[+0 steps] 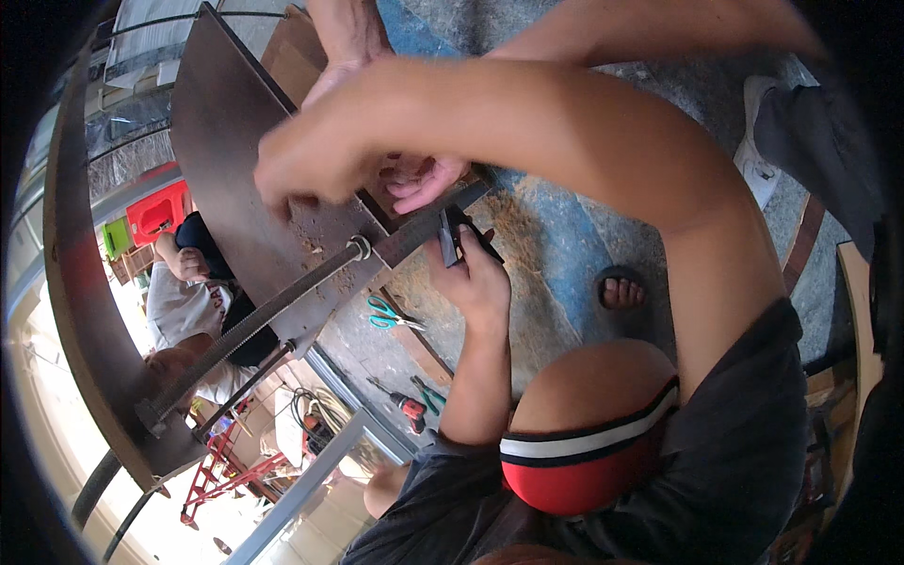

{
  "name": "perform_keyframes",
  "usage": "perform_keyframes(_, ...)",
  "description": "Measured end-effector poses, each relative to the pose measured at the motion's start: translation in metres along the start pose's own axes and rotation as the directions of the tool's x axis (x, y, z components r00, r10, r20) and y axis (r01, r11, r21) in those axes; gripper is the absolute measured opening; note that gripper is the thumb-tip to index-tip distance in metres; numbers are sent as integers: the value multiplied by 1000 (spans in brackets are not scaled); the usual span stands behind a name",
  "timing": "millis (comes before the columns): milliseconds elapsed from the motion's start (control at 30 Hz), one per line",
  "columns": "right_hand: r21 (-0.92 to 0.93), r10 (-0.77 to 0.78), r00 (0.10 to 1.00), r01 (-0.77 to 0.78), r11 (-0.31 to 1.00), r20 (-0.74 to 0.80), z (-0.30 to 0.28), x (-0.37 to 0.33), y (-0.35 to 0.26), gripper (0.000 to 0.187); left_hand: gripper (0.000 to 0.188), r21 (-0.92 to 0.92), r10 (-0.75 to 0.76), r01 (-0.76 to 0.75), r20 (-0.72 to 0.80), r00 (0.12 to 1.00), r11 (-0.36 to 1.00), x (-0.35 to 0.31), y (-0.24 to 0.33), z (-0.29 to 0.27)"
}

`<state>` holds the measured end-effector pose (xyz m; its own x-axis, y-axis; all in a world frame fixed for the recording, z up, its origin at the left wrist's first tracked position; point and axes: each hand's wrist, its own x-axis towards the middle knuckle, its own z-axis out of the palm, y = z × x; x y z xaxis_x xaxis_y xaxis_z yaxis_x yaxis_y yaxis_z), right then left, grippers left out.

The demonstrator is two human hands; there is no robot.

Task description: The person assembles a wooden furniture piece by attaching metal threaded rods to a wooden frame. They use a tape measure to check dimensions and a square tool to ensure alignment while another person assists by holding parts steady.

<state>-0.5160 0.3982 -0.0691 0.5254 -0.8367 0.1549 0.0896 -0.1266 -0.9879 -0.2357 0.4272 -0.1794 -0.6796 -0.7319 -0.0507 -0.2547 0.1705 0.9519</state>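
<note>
Sawdust (511, 224) lies over the stained floor (556, 278). Nearest, the left hand (478, 290) has its fingers closed around a black tool (454, 226), just beside the brown bar (414, 239). Farther off, the right hand (315, 151) hangs blurred over the dark board (221, 104); I cannot tell whether its fingers pinch anything.

This looks like a workshop. Sawdust (518, 240) litters the floor (576, 282) right of the teal-handled scissors (383, 314); a red power tool (410, 408) lies on their near side.
</note>
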Motion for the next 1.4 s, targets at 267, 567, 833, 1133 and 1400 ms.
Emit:
perform_keyframes(267, -743, -108, 982, -43, 667, -154, 62, 17, -32, 53, 30, -24, 32, -31, 6, 999, 999, -3, 0, -1)
perform_keyframes(567, -832, -278, 928, -57, 552, -248, 56, 14, -20, 47, 30, 57, 21, -22, 16, 1000, 998, -6, -1, -5)
perform_keyframes(833, -677, -177, 984, 145, 722, 21, 38, 26, -12, 22, 31, -16, 63, -62, 10, 998, 998, -4, -9, -10)
perform_keyframes(1133, -912, -291, 865, -385, 141, -410, 87, 12, -48, 45, 36, 43, 95, -97, 59, 994, 994, -7, -11, -12)
perform_keyframes(1400, -896, -554, 709, -392, 206, -437, 81, 1, -38, 45, 34, 54, 67, -70, 71, 995, 996, -4, -15, -14)
